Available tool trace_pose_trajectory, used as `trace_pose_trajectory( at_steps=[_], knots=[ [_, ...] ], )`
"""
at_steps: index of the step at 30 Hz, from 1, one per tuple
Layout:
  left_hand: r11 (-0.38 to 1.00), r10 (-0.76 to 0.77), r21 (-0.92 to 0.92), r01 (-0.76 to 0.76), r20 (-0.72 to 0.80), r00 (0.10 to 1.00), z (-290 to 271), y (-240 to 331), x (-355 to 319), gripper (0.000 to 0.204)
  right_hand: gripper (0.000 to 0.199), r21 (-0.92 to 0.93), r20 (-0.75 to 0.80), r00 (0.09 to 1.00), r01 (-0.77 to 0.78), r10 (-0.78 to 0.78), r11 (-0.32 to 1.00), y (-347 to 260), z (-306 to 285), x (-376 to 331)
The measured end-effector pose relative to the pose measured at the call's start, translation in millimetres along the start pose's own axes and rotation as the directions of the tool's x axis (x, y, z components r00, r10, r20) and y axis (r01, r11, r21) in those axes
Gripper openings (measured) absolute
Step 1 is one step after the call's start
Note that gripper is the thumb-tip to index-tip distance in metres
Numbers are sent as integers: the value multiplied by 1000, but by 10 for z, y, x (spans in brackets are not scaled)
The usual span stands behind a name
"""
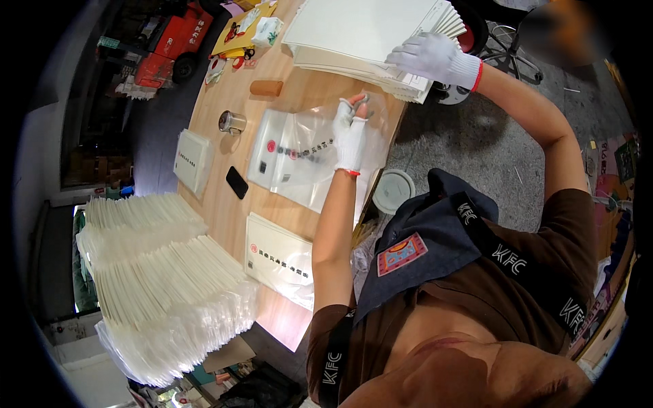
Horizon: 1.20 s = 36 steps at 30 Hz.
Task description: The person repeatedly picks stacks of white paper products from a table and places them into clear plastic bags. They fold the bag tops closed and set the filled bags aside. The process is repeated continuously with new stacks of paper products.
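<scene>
My left hand (350,136), in a white glove with bare fingertips, is over a clear plastic bag (315,177) on the table. Its thumb and forefinger close on the bag's film near the end towards the paper stack. The bag lies on a pile of similar bags with dark and red print. My right hand (435,58), in a white red-cuffed glove, lies with fingers stretched out on the near right corner of a thick stack of large cream sheets (354,30). The sheets fan apart along their right edge. My right thumb is hidden.
A large stack of filled plastic packets (166,292) stands at the left. On the wooden table (221,139) are a phone (237,182), a glass jar (232,122), a brown block (266,88) and two packet piles. A lidded bucket (393,190) stands below the edge; a red forklift (173,51) is beyond.
</scene>
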<state>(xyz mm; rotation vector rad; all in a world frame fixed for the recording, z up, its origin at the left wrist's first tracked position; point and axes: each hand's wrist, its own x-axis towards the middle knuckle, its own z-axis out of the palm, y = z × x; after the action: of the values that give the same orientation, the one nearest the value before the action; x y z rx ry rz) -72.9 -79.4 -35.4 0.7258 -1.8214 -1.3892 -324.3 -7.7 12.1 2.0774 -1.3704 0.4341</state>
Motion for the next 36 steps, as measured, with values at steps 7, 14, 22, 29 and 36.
trace_pose_trajectory(
  at_steps=[7, 14, 22, 29, 36],
  knots=[
    [731, -482, -558, 392, -16, 876, 21, 291, 126, 29, 34, 399, -23, 998, 67, -63, 914, -806, -803, 176],
    [840, -493, -120, 529, 237, 837, -1097, 537, -410, 34, 57, 772, 587, 702, -635, 403, -21, -530, -328, -406],
    [731, -9, 675, -101, 158, 987, 237, 543, -958, 97, 40, 663, 482, 692, -689, 537, 292, -1439, -251, -52],
    [784, -427, -562, 263, -182, 886, -1182, 378, -731, 46, 25, 471, 486, 854, -433, 183, 769, -1112, -869, -23],
    [929, 21, 369, -18, -3, 1000, -678, 646, -1206, 40, 22, 523, 701, 658, -211, -275, 826, -1304, -433, 184]
  ],
)
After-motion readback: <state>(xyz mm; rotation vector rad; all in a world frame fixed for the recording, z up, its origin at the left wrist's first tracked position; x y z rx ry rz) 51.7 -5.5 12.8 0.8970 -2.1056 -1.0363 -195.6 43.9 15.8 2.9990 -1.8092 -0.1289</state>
